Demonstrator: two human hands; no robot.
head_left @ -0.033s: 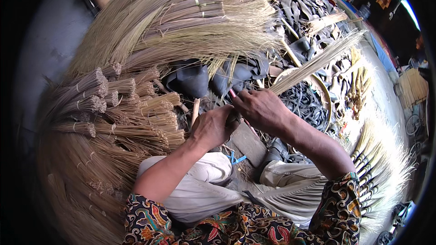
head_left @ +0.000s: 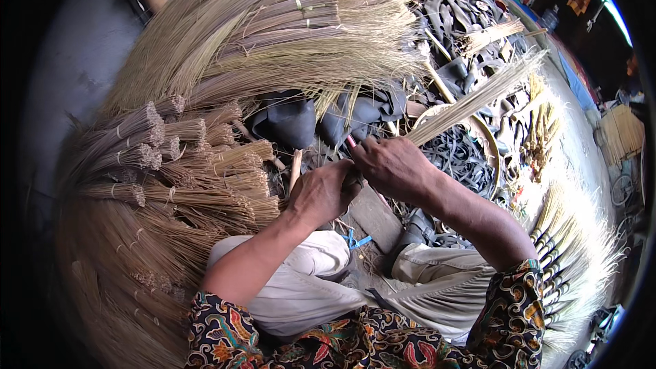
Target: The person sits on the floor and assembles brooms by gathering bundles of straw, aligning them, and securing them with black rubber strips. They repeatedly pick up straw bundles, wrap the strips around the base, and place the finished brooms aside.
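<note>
Left hand (head_left: pixel 321 193) + right hand (head_left: pixel 389 164) grip stick bundle (head_left: pixel 471 99); piles crowd left.

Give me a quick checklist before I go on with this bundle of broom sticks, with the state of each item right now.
1. Left hand closed on the butt end of the stick bundle: ok.
2. Right hand gripping the bundle beside it: ok.
3. Bundle tips free above the black rubber strips: ok.
4. Binding on the bundle: cannot tell, hidden by the hands.
5. Tied bundles within the left hand's reach: ok.
</note>
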